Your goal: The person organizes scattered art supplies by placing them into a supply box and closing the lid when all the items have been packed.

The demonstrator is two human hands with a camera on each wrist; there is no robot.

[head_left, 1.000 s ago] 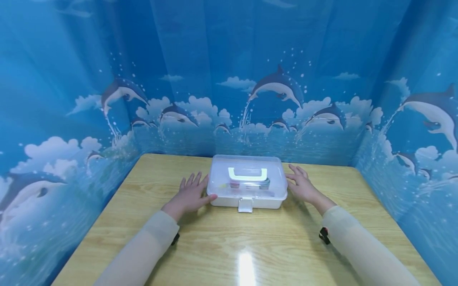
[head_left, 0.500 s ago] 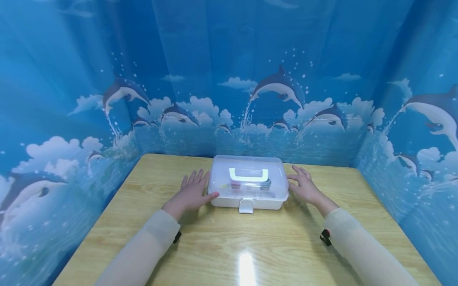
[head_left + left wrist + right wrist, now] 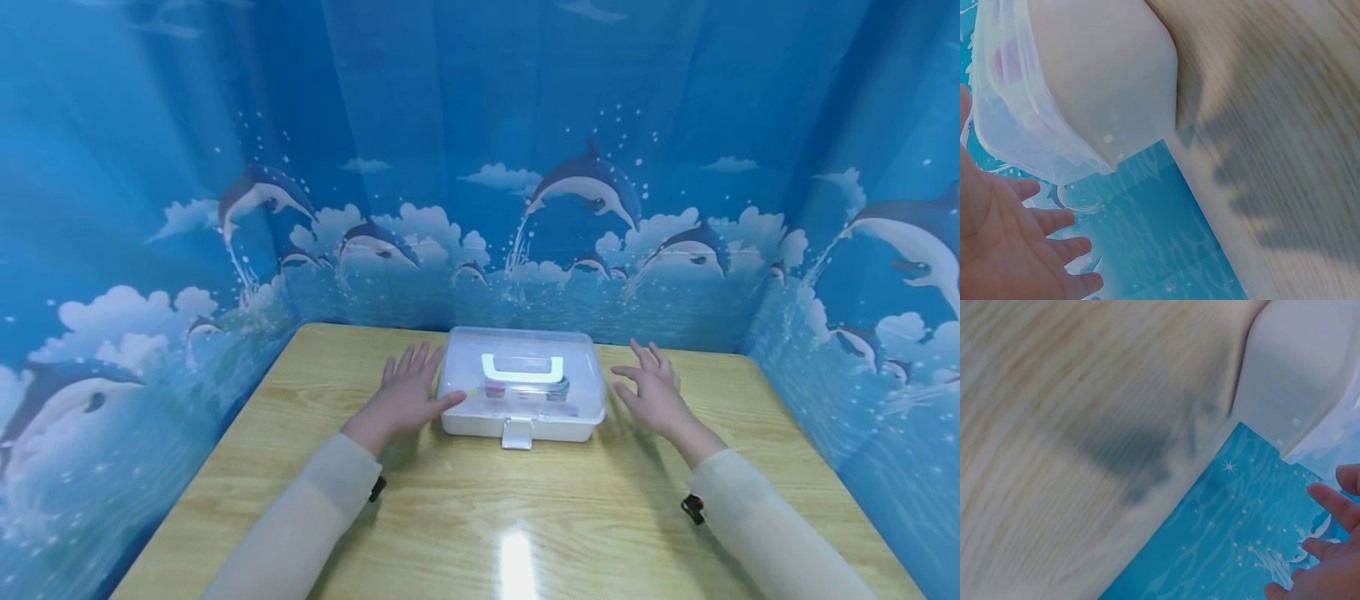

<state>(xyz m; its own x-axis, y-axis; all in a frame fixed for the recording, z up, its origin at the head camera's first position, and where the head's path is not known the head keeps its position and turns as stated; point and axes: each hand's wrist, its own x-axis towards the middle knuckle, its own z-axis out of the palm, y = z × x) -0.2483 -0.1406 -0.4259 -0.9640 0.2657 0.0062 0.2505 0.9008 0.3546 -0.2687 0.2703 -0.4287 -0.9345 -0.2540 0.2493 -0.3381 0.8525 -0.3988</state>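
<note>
A plastic storage box (image 3: 525, 425) with a clear lid, a white carrying handle (image 3: 522, 377) and a front latch (image 3: 517, 433) stands near the table's back edge, lid closed. Small coloured items show dimly through the lid; I cannot tell their kind. At the box's left side is my left hand (image 3: 405, 396), fingers spread and thumb reaching across the lid's front left corner; the left wrist view shows the palm (image 3: 1010, 250) apart from the box wall. My right hand (image 3: 656, 396) hovers just right of the box with its fingers spread, holding nothing.
The wood-grain table (image 3: 450, 517) carries the box close to its far edge. A blue dolphin-print curtain (image 3: 480, 167) encloses the back and both sides. Glare (image 3: 517, 562) shines on the near part of the tabletop.
My right hand has moved off the box's right side, outward to the right. The left hand has lifted slightly and its thumb lies a little further over the box. The box stays put.
</note>
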